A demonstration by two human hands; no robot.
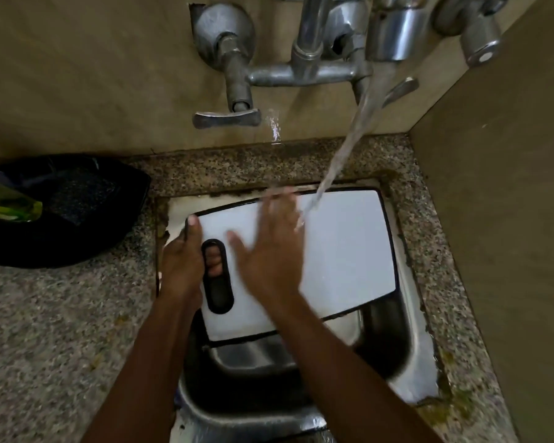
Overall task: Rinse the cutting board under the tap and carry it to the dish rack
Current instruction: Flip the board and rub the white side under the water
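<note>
— Cutting board (343, 251), where is it right now?

— Over the sink (410, 343), white with a dark rim, held roughly flat across the basin. Water from the tap (394, 36) streams down and lands near its far edge.

— Who's got hold of it?

— Left hand (183, 266) grips the handle end: thumb up along the rim, fingers curled underneath and showing through the handle slot (219, 276).

— And the other hand?

— Right hand (269, 247) lies flat on the board's top, fingers spread and released, gripping nothing; the tips are blurred, right beside the stream.

— Anything else around?

— Speckled stone counter (45, 330), and a black pan-like thing (77, 212) on the left with a greenish bottle (10, 203) lying on it.
</note>
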